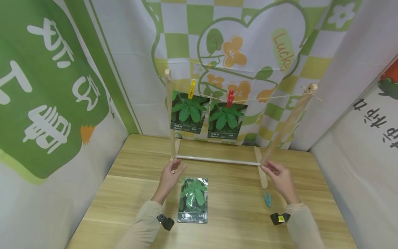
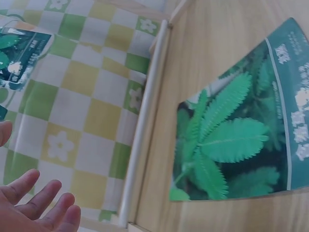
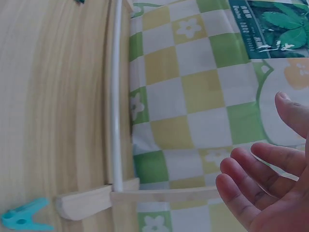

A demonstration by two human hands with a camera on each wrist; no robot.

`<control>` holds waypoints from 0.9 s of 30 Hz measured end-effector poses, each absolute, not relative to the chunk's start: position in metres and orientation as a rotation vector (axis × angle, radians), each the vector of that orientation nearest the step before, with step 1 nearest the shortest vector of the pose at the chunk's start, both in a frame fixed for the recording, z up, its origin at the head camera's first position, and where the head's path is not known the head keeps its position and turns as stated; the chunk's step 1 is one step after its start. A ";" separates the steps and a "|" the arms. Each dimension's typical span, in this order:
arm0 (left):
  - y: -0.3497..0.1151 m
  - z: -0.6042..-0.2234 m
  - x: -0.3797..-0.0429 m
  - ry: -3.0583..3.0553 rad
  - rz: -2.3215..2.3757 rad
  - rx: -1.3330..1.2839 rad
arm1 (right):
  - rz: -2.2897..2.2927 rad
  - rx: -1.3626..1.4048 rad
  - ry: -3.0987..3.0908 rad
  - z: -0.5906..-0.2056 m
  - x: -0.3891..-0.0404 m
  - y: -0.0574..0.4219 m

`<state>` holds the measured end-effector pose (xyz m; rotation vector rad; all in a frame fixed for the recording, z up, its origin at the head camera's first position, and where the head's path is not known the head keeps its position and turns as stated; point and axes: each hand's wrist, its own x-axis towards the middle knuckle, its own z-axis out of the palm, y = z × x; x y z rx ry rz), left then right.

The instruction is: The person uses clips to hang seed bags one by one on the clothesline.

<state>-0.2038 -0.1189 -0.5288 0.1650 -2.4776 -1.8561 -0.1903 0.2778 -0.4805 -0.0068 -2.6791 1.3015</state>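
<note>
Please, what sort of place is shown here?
Perhaps a small booth for tabletop work: printed cloths hang around three sides of a table, and on it stands a rack with clipped packets.

The rack point(image 1: 172, 128) sits at the far side of the table point(image 1: 230, 207), cloth backdrop point(image 1: 174, 20) right behind it. String point(image 1: 273, 98) runs across its top, with a left packet point(image 1: 188, 114) and a right packet point(image 1: 227, 121) pegged side by side, both toward the left end. Low rod point(image 1: 217, 159) spans the bottom. On the near side there's a loose packet point(image 1: 192, 200) left and a loose peg point(image 1: 267, 199) right. Left hand point(image 1: 171, 173)'s by the rack's left foot, right hand point(image 1: 281, 175) by the right one.
</note>
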 end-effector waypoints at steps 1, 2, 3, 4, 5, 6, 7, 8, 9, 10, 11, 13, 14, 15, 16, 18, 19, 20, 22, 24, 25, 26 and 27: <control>-0.119 -0.531 -0.203 -2.487 -1.849 0.168 | 1.283 -0.015 -2.693 -0.482 -0.190 0.278; -0.119 -0.533 -0.203 -2.498 -1.842 0.170 | 1.268 -0.023 -2.707 -0.484 -0.190 0.279; -0.120 -0.535 -0.202 -2.508 -1.832 0.168 | 1.259 -0.033 -2.716 -0.486 -0.190 0.279; -0.120 -0.537 -0.202 -2.518 -1.826 0.178 | 1.254 -0.047 -2.727 -0.488 -0.189 0.279; -0.120 -0.539 -0.202 -2.528 -1.820 0.183 | 1.251 -0.057 -2.737 -0.490 -0.189 0.280; -0.120 -0.541 -0.202 -2.536 -1.816 0.192 | 1.253 -0.066 -2.743 -0.492 -0.189 0.280; -0.120 -0.543 -0.201 -2.546 -1.810 0.204 | 1.259 -0.081 -2.751 -0.494 -0.188 0.281; -0.121 -0.546 -0.201 -2.560 -1.800 0.216 | 1.262 -0.095 -2.759 -0.496 -0.188 0.281; -0.121 -0.547 -0.201 -2.570 -1.797 0.234 | 1.269 -0.109 -2.766 -0.498 -0.187 0.281; -0.121 -0.549 -0.200 -2.583 -1.791 0.247 | 1.274 -0.121 -2.773 -0.499 -0.187 0.282; -0.121 -0.551 -0.200 -2.595 -1.785 0.257 | 1.272 -0.131 -2.776 -0.501 -0.187 0.282; -0.121 -0.554 -0.199 -2.615 -1.775 0.274 | 1.257 -0.150 -2.788 -0.504 -0.186 0.283; -0.122 -0.556 -0.199 -2.625 -1.766 0.277 | 1.253 -0.154 -2.791 -0.506 -0.186 0.283; -0.122 -0.557 -0.198 -2.627 -1.766 0.285 | 1.257 -0.157 -2.790 -0.508 -0.186 0.283; -0.122 -0.559 -0.198 -2.634 -1.758 0.285 | 1.263 -0.161 -2.792 -0.510 -0.186 0.284; -0.122 -0.562 -0.197 -2.640 -1.754 0.293 | 1.275 -0.171 -2.801 -0.513 -0.185 0.284; -0.122 -0.563 -0.197 -2.643 -1.750 0.294 | 1.290 -0.178 -2.807 -0.515 -0.185 0.284; -0.122 -0.565 -0.196 -2.648 -1.746 0.296 | 1.296 -0.185 -2.821 -0.516 -0.184 0.285; -0.123 -0.569 -0.196 -2.661 -1.739 0.306 | 1.311 -0.206 -2.842 -0.519 -0.183 0.285; -0.122 -0.573 -0.195 -2.667 -1.744 0.323 | 1.311 -0.219 -2.863 -0.520 -0.181 0.284; -0.122 -0.575 -0.195 -2.671 -1.742 0.326 | 1.313 -0.223 -2.874 -0.521 -0.180 0.284; -0.122 -0.577 -0.195 -2.677 -1.737 0.331 | 1.308 -0.224 -2.890 -0.522 -0.179 0.284; -0.122 -0.578 -0.194 -2.683 -1.732 0.334 | 1.309 -0.224 -2.901 -0.523 -0.178 0.284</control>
